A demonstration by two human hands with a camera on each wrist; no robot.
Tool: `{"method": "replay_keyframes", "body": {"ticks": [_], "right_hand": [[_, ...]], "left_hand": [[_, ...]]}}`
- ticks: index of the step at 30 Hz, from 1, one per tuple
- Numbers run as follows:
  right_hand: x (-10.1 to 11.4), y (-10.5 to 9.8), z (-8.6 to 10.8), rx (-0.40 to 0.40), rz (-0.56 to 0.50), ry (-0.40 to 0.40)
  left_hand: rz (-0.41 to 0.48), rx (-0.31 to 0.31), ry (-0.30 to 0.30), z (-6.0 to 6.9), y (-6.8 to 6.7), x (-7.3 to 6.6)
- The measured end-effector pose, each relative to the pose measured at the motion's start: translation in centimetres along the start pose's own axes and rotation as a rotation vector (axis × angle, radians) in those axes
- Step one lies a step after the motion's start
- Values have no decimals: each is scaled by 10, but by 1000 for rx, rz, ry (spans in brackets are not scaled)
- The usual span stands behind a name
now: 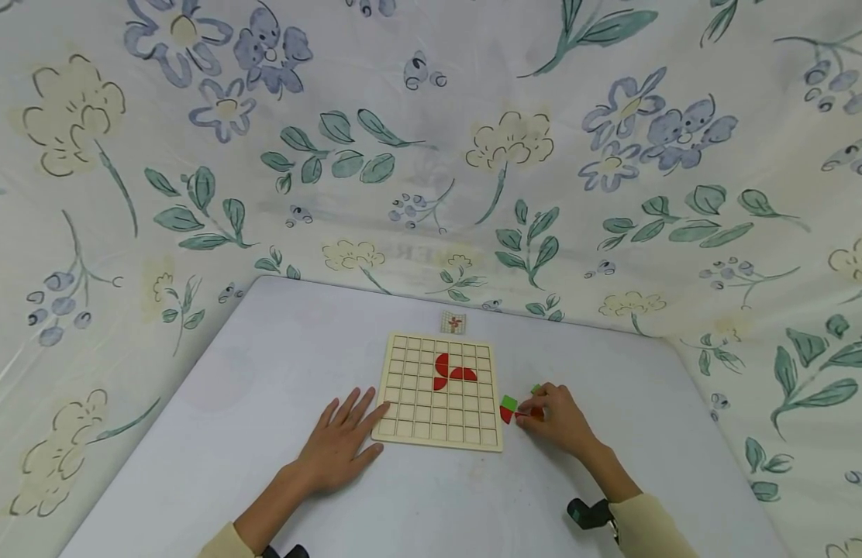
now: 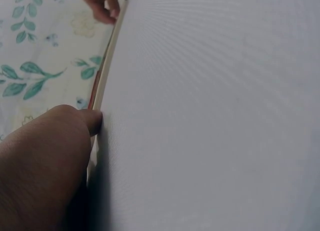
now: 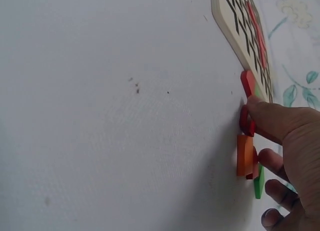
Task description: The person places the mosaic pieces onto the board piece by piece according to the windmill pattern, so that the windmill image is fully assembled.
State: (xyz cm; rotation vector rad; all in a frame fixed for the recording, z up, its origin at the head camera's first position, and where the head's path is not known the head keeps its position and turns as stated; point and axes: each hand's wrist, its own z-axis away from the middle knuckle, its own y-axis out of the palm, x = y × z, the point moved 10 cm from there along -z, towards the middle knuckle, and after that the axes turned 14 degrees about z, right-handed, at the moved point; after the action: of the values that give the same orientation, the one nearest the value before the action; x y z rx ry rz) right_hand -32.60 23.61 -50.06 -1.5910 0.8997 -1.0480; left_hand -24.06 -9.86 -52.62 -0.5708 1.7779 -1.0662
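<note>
A pale wooden grid board (image 1: 438, 428) lies on the white table, with several red curved pieces (image 1: 463, 374) set in its upper middle squares. My left hand (image 1: 333, 456) rests flat with fingers spread at the board's left edge, one fingertip on the board. Right of the board, my right hand (image 1: 562, 420) pinches a red piece (image 3: 244, 122) between thumb and finger, low over the table. Beside it lie a green square (image 1: 509, 403) and a red quarter-round piece (image 1: 506, 416). Under the fingers, the right wrist view shows an orange block (image 3: 244, 156) and a green piece (image 3: 258, 183).
A small pattern card (image 1: 453, 322) with a red figure lies behind the board. Flower-printed cloth (image 1: 417, 209) rises behind the table (image 1: 284, 333) and at its sides. Dark wrist devices (image 1: 590, 513) sit at both sleeves.
</note>
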Motion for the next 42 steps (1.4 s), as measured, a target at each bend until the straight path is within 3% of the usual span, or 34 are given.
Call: {"method": "replay_keyframes", "body": {"ticks": [10, 27, 35, 42], "right_hand": [[2, -1, 3, 31, 22, 13], [8, -5, 0, 34, -191, 61], [10, -12, -5, -4, -171, 61], [14, -16, -9, -51, -205, 35]], "left_hand": [[-4, -89, 49, 0, 9, 11], [0, -109, 69, 1, 11, 12], [10, -101, 62, 1, 10, 11], [52, -62, 48, 1, -1, -1]]}}
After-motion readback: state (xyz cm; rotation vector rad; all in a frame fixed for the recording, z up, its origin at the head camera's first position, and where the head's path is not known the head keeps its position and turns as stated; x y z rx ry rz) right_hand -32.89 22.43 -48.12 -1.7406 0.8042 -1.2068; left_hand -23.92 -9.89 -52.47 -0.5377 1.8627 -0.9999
